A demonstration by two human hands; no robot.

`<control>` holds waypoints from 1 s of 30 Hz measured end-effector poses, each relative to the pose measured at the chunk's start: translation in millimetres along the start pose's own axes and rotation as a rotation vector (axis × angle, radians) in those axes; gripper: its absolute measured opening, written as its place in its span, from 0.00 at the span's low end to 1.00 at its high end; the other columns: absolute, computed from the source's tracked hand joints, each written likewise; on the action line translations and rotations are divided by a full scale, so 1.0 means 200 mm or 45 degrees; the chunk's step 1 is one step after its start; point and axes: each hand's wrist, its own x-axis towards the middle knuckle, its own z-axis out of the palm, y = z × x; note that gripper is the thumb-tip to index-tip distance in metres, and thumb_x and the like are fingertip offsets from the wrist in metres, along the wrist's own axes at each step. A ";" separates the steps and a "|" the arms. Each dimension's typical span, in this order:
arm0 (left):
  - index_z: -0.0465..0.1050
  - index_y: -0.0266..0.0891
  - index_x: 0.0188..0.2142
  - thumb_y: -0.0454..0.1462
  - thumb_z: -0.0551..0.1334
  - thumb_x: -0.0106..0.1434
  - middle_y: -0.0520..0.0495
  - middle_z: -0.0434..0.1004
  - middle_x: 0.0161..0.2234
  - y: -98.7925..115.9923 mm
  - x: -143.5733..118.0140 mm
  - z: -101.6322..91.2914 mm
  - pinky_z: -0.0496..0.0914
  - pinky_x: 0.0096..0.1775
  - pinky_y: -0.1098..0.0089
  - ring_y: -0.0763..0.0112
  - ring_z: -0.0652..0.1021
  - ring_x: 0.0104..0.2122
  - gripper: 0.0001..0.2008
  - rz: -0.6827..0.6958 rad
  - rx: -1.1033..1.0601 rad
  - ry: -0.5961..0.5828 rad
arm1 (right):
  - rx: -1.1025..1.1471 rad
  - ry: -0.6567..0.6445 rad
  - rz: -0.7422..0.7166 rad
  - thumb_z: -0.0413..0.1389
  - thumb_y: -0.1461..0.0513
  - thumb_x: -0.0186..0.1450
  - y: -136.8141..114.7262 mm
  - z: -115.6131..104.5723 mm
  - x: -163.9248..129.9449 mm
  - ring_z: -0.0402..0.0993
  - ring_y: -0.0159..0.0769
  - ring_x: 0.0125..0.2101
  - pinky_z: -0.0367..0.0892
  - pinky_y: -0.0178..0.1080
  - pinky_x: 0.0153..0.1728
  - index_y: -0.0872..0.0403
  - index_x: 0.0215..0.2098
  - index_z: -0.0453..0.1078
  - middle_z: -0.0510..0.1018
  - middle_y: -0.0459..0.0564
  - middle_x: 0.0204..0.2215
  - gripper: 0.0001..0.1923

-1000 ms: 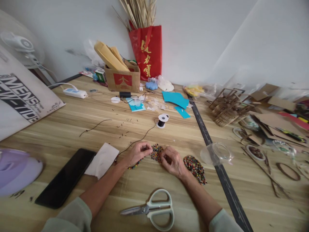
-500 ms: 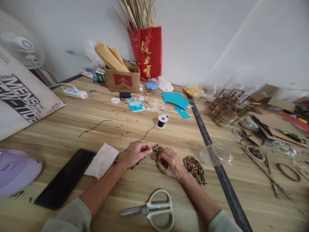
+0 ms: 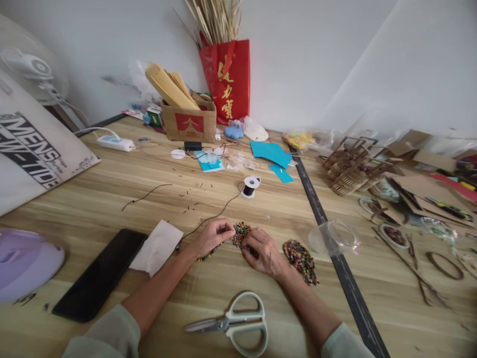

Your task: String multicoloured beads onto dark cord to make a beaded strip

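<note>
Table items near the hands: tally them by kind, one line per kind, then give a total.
Bead mats: 2 (one under both hands, one by the right wrist)
Scissors: 1
Phone: 1
Thread spool: 1
Tissue: 1
Total: 6

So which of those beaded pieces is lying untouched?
The beaded piece right of the right hand lies apart; the middle beaded piece sits between both hands' fingers, left hand too.

Multicolored beaded mat (image 3: 241,232) lies flat on the wooden table, partly covered by both hands at its near edge. Thin black cord (image 3: 216,215) trails from it up to a small spool (image 3: 251,186).
</note>
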 end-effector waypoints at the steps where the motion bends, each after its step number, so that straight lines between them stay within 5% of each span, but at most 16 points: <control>1: 0.70 0.37 0.27 0.40 0.60 0.58 0.53 0.71 0.25 0.00 0.00 0.00 0.64 0.30 0.75 0.75 0.69 0.26 0.09 -0.001 -0.007 0.000 | 0.002 -0.002 -0.002 0.52 0.68 0.63 0.00 0.00 0.00 0.66 0.39 0.34 0.63 0.40 0.35 0.53 0.34 0.66 0.71 0.51 0.30 0.04; 30: 0.70 0.36 0.27 0.39 0.60 0.57 0.53 0.69 0.24 0.02 -0.01 0.01 0.63 0.29 0.75 0.75 0.68 0.25 0.08 -0.004 -0.015 -0.037 | 0.023 0.017 -0.011 0.50 0.66 0.66 0.00 0.00 0.01 0.67 0.39 0.34 0.64 0.41 0.36 0.53 0.34 0.66 0.72 0.52 0.30 0.04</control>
